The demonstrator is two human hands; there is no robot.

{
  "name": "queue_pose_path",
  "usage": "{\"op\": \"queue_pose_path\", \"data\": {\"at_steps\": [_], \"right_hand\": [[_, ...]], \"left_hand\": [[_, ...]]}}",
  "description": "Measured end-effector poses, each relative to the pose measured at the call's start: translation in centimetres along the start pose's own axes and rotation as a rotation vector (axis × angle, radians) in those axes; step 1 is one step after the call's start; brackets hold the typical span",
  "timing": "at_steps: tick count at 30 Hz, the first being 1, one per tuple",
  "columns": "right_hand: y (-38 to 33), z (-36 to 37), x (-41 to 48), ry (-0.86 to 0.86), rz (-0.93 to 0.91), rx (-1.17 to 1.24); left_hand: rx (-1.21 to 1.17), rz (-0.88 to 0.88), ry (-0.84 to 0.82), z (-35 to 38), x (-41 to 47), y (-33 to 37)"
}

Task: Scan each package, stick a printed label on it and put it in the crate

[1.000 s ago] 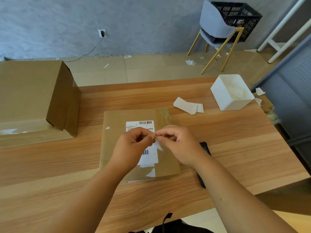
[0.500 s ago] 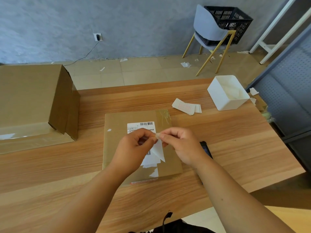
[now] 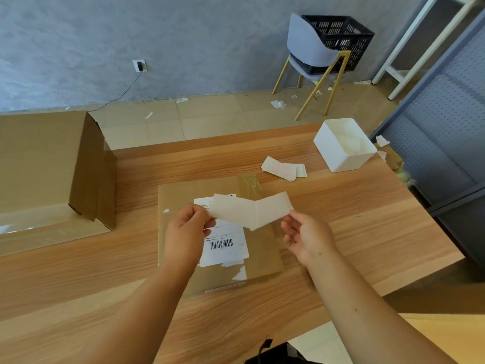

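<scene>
A flat brown cardboard package [image 3: 178,198] lies on the wooden table in front of me, with a white barcode sticker on its top. Above it my left hand [image 3: 185,232] and my right hand [image 3: 305,236] hold a printed label [image 3: 252,210] peeled apart into two joined halves, spread in a wide V. The left hand pinches the left end, the right hand the right end. The black plastic crate [image 3: 341,35] stands far off on a grey chair by the wall.
A large open cardboard box [image 3: 44,166] lies on its side at the table's left. A stack of labels [image 3: 283,169] and a white plastic bin [image 3: 343,145] sit at the back right. A grey perforated panel [image 3: 446,143] stands close to the table's right edge.
My hands were pinched together over the package; they have moved apart, and the label has opened from a small fold into two spread halves.
</scene>
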State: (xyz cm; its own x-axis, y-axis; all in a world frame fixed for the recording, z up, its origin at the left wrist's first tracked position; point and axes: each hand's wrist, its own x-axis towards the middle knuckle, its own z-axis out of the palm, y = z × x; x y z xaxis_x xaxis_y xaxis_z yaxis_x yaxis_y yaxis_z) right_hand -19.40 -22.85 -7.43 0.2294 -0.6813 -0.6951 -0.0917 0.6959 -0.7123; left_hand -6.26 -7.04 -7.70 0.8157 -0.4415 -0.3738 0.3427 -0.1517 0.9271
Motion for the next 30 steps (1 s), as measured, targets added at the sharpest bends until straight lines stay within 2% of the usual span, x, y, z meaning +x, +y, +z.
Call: {"op": "queue_pose_path", "data": {"at_steps": [3,5,7,10,12,15,21,27,30], "right_hand": [[-0.7,-1.2,1.2,0.12,-0.101,-0.014],[-1.5,-2.1,2.0,0.203,-0.252,-0.092],[-2.6,-3.1,2.8,0.23,-0.453,-0.273],[-4.8,-5.2,4.4,0.145,-0.74,-0.61],[-6.1,-6.4,5.7,0.014,-0.837,-0.861],[-8.6,-8.5,8.6,-0.148,-0.847,-1.148],[-13.7,-12.7,14.7,-0.319,-0.76,-1.325],[-19.3,-17.2,20.1,-0.302,-0.734,-1.342],[-21.5,-19.2,22.2,-0.261,-0.739,-1.321]], "left_hand": [[0.062,0.026,0.064,0.2,0.6,-0.1],[0.119,0.041,0.105,0.5,1.1,0.0],[0.177,0.065,0.117,1.1,1.6,0.3],[0.322,0.111,0.099,2.7,2.3,0.6],[0.402,0.119,0.091,3.8,2.7,0.9],[0.475,0.141,0.09,7.3,3.9,1.3],[0.601,0.22,-0.035,17.7,6.8,2.3],[0.611,0.408,-0.141,29.9,10.2,3.8],[0.651,0.548,-0.135,35.5,12.4,4.3]]}}
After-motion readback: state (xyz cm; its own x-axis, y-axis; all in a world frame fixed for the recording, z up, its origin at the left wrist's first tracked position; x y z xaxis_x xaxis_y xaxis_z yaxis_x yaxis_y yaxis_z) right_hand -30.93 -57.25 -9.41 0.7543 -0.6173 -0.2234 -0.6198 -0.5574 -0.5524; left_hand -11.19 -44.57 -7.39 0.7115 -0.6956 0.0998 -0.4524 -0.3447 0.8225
